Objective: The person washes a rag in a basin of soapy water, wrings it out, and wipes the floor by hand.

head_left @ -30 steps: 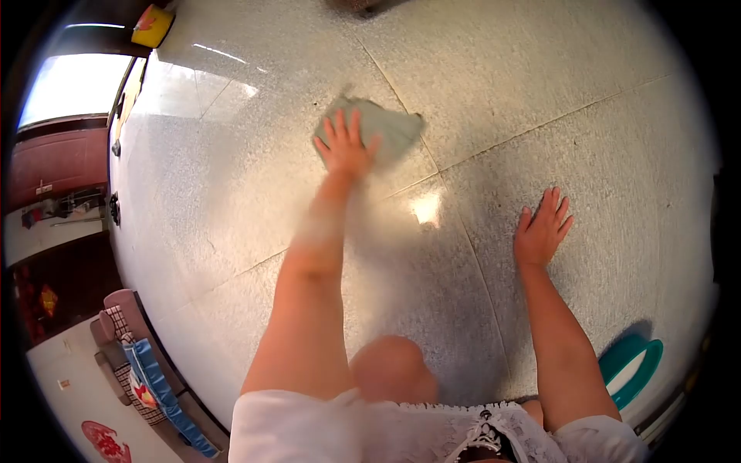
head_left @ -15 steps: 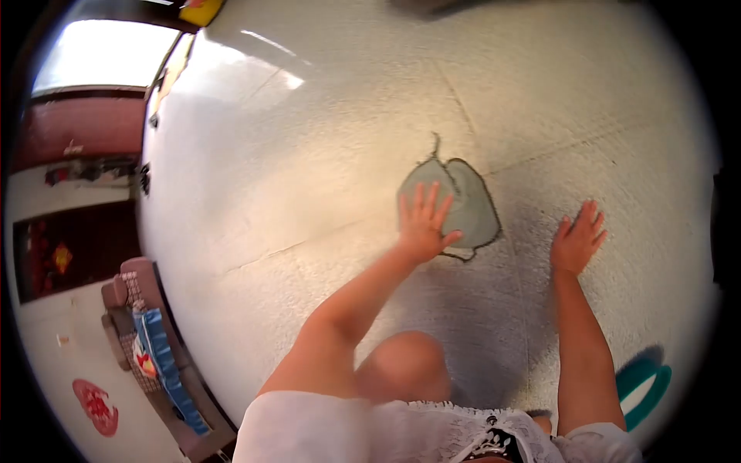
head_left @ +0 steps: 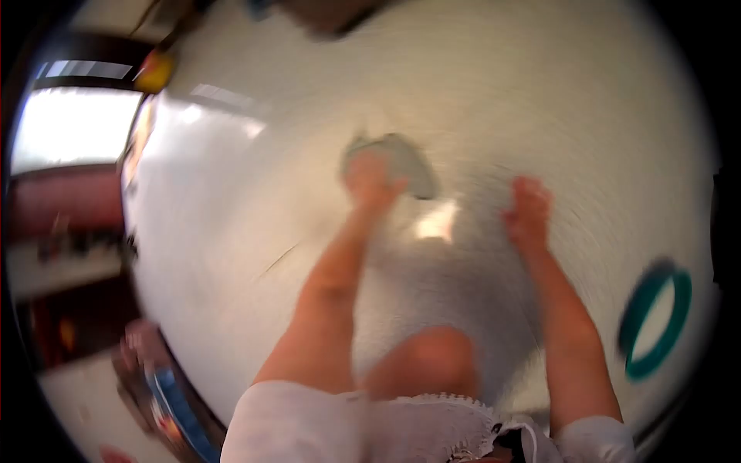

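On the floor lies a flat, rounded grey-green piece (head_left: 413, 166) that looks like cloth, its dark edge blurred now. My left hand (head_left: 370, 177) is over its left part, thumb stretched out to the right; I cannot tell whether it presses or hovers. My right hand (head_left: 529, 208) is off to the right, over bare floor, with nothing visible in it. Its thumb stands apart from the fingers, though motion smears them. My bent knee (head_left: 432, 359) shows below, between my arms.
A teal ring (head_left: 679, 297) lies on the pale floor (head_left: 270, 193) to the right. At the left are a sofa (head_left: 143, 347) with a blue cloth (head_left: 181, 417) on it and a bright window (head_left: 77, 127). A dark brown object (head_left: 332, 15) stands at the top edge.
The view has shifted and blurred. The fingers of my right hand look less spread than before. My left hand is still over the grey-green piece. A bright glare now shows on the floor.
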The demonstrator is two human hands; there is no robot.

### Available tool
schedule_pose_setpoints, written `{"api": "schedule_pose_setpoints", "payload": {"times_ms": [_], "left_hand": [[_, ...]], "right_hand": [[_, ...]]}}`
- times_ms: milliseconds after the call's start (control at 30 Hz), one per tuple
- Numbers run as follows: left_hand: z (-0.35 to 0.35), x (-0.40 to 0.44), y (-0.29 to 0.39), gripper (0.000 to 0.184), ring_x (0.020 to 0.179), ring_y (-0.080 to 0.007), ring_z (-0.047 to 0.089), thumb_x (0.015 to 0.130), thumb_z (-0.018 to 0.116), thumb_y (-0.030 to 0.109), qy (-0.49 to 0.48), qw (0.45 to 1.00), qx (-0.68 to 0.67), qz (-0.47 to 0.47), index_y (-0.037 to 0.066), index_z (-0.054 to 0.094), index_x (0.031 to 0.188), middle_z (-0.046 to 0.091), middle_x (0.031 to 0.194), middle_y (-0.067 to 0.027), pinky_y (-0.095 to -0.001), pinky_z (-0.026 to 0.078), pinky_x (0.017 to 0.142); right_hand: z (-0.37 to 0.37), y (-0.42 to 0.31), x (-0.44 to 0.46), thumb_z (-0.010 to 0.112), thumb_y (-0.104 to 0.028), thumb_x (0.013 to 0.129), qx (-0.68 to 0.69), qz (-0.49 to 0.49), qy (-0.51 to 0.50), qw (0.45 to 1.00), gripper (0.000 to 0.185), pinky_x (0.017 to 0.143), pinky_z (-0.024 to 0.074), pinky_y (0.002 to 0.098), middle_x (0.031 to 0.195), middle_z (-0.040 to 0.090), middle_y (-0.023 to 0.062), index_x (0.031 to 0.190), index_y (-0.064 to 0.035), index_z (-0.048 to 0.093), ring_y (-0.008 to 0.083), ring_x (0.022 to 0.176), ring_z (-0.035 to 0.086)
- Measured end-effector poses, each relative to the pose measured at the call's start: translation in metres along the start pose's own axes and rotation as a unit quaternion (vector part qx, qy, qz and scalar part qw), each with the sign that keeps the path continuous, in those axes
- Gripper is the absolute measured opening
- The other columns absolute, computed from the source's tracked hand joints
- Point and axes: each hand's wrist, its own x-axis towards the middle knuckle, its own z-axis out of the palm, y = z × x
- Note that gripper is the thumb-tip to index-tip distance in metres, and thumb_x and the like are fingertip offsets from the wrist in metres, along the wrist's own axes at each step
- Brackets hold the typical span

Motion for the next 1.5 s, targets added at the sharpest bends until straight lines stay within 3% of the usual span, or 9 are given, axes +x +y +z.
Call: {"api": "schedule_pose_setpoints", "payload": {"times_ms": [33,100,267,367,433,500,567,867,1500], "left_hand": [[0.033,0.0,-0.009,0.094,0.156,-0.0406,0.006,0.091,0.052,0.07,0.084,0.996,0.002,0.034,0.015,0.025,0.162,0.012,0.17,-0.0158,-0.0666,0.003,0.12],[0.001,-0.003,0.037,0.092,0.155,-0.0435,0.002,0.093,0.054,0.064,-0.045,0.998,0.013,-0.053,0.01,0.023,0.161,0.006,0.17,-0.0177,-0.0686,0.003,0.118],[0.016,-0.067,0.213,0.077,0.155,-0.0424,0.012,0.09,0.062,0.053,0.054,0.961,0.129,0.239,0.007,0.045,0.15,0.018,0.167,-0.0193,-0.0706,0.006,0.118],[0.009,-0.115,0.312,0.081,0.155,-0.0443,0.006,0.091,0.064,0.052,0.037,0.934,-0.015,0.355,0.009,0.037,0.155,0.014,0.169,-0.019,-0.0707,0.006,0.117],[-0.003,-0.153,0.355,0.08,0.155,-0.0405,0.009,0.093,0.061,0.054,0.014,0.912,-0.002,0.41,0.015,0.036,0.157,0.017,0.169,-0.0147,-0.0681,0.003,0.119],[-0.015,-0.18,0.375,0.078,0.156,-0.0383,0.011,0.094,0.059,0.055,-0.008,0.895,0.017,0.446,0.018,0.035,0.158,0.017,0.169,-0.0121,-0.0666,0.002,0.12],[-0.017,-0.186,0.391,0.076,0.156,-0.0359,0.011,0.095,0.057,0.054,-0.023,0.901,0.039,0.432,0.02,0.034,0.159,0.02,0.169,-0.0103,-0.0646,0.001,0.121],[0.01,-0.179,0.383,0.072,0.155,-0.0372,0.016,0.098,0.055,0.049,0.052,0.883,0.044,0.464,0.021,0.032,0.16,0.023,0.168,-0.0109,-0.0644,0.007,0.121],[0.041,-0.288,0.325,0.072,0.154,-0.045,0.014,0.09,0.062,0.043,0.033,0.719,0.055,0.692,0.005,0.045,0.149,0.023,0.166,-0.0205,-0.068,0.008,0.119]], "right_hand": [[-0.048,-0.022,-0.016,0.07,-0.042,0.088,-0.013,0.061,-0.154,0.986,0.079,0.122,0.0148,0.0612,0.162,0.034,0.0134,0.153,-0.0097,0.038,0.039,0.152,0.025],[-0.018,0.0,-0.103,0.066,-0.042,0.09,0.014,-0.003,-0.061,0.998,0.076,0.122,0.0139,0.0633,0.164,0.032,0.0104,0.155,-0.0132,0.038,0.0369,0.152,0.024],[-0.029,0.004,-0.255,0.061,-0.041,0.097,0.06,0.042,-0.14,0.987,0.066,0.123,0.0155,0.0613,0.163,0.034,0.0102,0.155,-0.0177,0.041,0.0326,0.154,0.023],[-0.022,0.027,-0.344,0.058,-0.04,0.101,0.307,0.231,0.141,0.912,0.055,0.12,0.0266,0.0586,0.153,0.048,0.0103,0.149,-0.0143,0.049,0.033,0.145,0.04],[-0.062,0.068,-0.366,0.055,-0.04,0.104,0.365,0.564,0.168,0.721,0.045,0.112,0.0398,0.053,0.137,0.06,0.0112,0.138,-0.0113,0.058,0.0315,0.13,0.055],[-0.091,0.124,-0.391,0.061,-0.046,0.101,0.552,0.528,0.475,0.436,0.053,0.103,0.0507,0.0514,0.114,0.065,0.0183,0.129,-0.0014,0.057,0.0372,0.122,0.058],[-0.13,0.188,-0.4,0.064,-0.053,0.097,0.651,0.518,0.503,0.235,0.055,0.097,0.0568,0.0501,0.102,0.062,0.0157,0.116,-0.0016,0.057,0.0326,0.112,0.062],[-0.133,0.256,-0.386,0.054,-0.011,0.093,0.683,0.531,0.477,0.153,0.035,0.07,0.0661,0.0434,0.105,0.064,0.0205,0.125,0.003,0.049,0.0315,0.08,0.071],[-0.127,0.092,-0.479,0.058,-0.016,0.095,0.707,0.51,0.453,0.189,0.039,0.078,0.0641,0.0413,0.11,0.068,0.0205,0.125,0.0083,0.054,0.0313,0.092,0.071]]}}
